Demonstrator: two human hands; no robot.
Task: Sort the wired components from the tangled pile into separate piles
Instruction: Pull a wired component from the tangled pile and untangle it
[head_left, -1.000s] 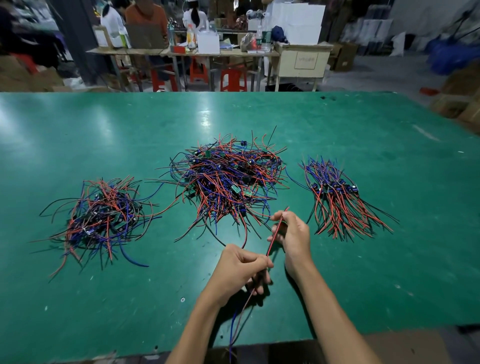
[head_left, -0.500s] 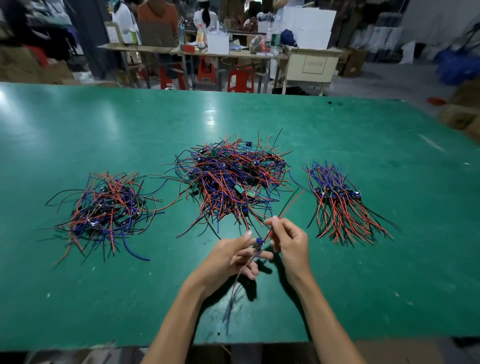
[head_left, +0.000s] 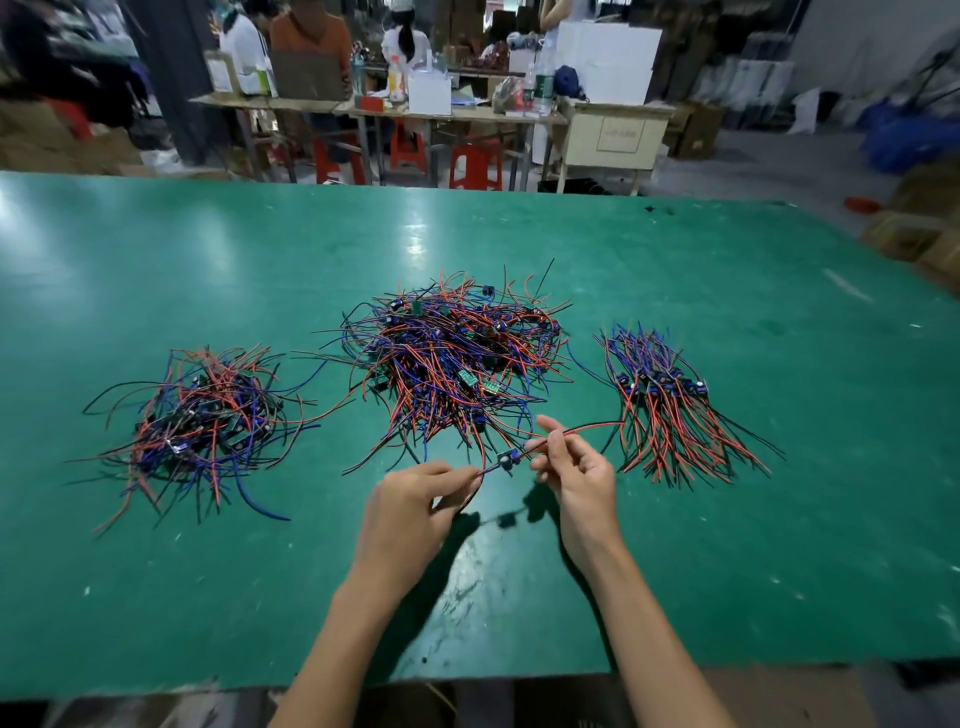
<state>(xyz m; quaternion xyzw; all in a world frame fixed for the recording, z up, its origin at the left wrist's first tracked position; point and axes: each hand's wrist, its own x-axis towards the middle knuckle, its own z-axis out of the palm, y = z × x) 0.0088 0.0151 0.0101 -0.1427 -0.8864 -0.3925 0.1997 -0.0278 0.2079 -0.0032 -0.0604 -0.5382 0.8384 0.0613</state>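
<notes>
A wide green bench (head_left: 727, 519) fills the view, scuffed with pale flecks near its front edge. Beyond it stand work tables, red stools and seated people, too blurred for detail.

Three heaps of wired parts lie on the bench. The tangled pile (head_left: 457, 358) in the middle is the largest, a knot of red, blue and black leads with small green boards showing among them. To its left, well apart, sits the left pile (head_left: 202, 421), looser, with long black and blue leads straying outward. To the right lies the right pile (head_left: 670, 405), its leads combed roughly parallel and fanning toward the front edge, blue parts in a row across it.

Just in front of the tangled pile both hands are raised above the bench. The left hand (head_left: 415, 504) has its grip narrow, fingertips pinching the dark leads at one end of a single wired component (head_left: 505, 461). The right hand (head_left: 576, 473) pinches the red lead on the other side, and that lead arcs away toward the right pile. The small blue part hangs between the two hands, clear of the surface, its shadow on the green below.
</notes>
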